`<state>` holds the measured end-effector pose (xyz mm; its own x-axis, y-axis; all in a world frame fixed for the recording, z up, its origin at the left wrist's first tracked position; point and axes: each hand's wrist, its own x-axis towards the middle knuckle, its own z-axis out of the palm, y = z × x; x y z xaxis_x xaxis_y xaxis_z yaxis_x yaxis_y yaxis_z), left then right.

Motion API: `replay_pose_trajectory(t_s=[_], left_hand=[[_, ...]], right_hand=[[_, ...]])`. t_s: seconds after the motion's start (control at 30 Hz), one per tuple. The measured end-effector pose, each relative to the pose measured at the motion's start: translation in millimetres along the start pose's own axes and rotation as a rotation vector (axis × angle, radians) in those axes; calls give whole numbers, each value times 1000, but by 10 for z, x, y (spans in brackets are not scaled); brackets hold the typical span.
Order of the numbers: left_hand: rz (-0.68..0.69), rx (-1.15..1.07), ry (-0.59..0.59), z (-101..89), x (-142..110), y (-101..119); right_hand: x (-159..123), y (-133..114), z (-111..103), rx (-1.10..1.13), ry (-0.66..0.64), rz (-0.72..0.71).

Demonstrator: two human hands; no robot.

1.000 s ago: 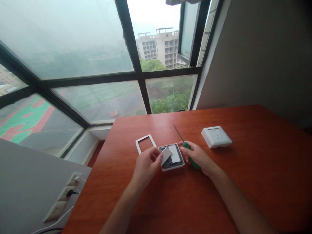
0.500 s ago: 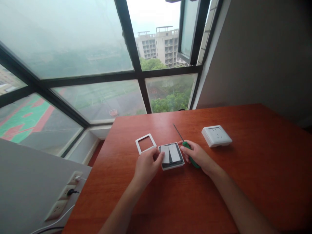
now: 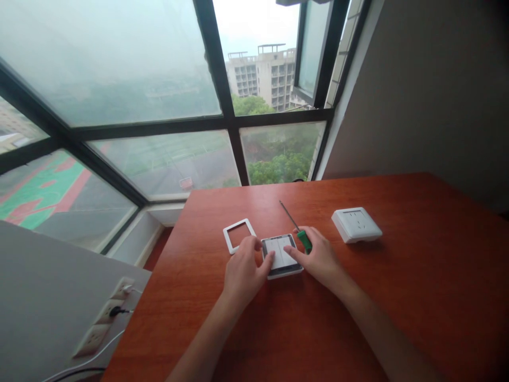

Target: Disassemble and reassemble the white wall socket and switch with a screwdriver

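Observation:
A white wall switch (image 3: 283, 259) with two rocker plates lies on the red-brown table (image 3: 358, 318). My left hand (image 3: 243, 269) rests on the switch's left side with its fingers apart, the thumb pressing the left rocker plate; it holds nothing. My right hand (image 3: 320, 260) is at the switch's right side, one fingertip on the right rocker. Its other fingers curl round the green-handled screwdriver (image 3: 304, 240), whose thin shaft points away toward the window. A white square frame (image 3: 239, 235) lies just left of the switch, beside my left fingers.
A white wall socket (image 3: 357, 224) sits on the table to the right of my right hand. Beyond the table's far edge is a large window with dark bars (image 3: 230, 122). Low on the left, wall outlets (image 3: 106, 318) have cables plugged in.
My left hand has laid the loose rocker plate flat into the switch and now presses on it. My right hand has slid left, and a fingertip now touches the right rocker.

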<state>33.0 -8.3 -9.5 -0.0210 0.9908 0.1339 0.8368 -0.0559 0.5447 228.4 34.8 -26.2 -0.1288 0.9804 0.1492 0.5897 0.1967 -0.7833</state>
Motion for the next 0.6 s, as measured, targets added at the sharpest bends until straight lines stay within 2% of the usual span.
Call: replay_pose_trajectory(t_s=[0.1,0.23,0.6], left_hand=[[1,-119,0,50,-1,-43],[-28,-243,-70,123,17,-110],[-40,-364,-71,202,23,-124]], right_hand=[[-10,-21,50,-70,-31,5],[-21,-6,103,-74,-106,32],[-73,-74,95,-178,-169,65]])
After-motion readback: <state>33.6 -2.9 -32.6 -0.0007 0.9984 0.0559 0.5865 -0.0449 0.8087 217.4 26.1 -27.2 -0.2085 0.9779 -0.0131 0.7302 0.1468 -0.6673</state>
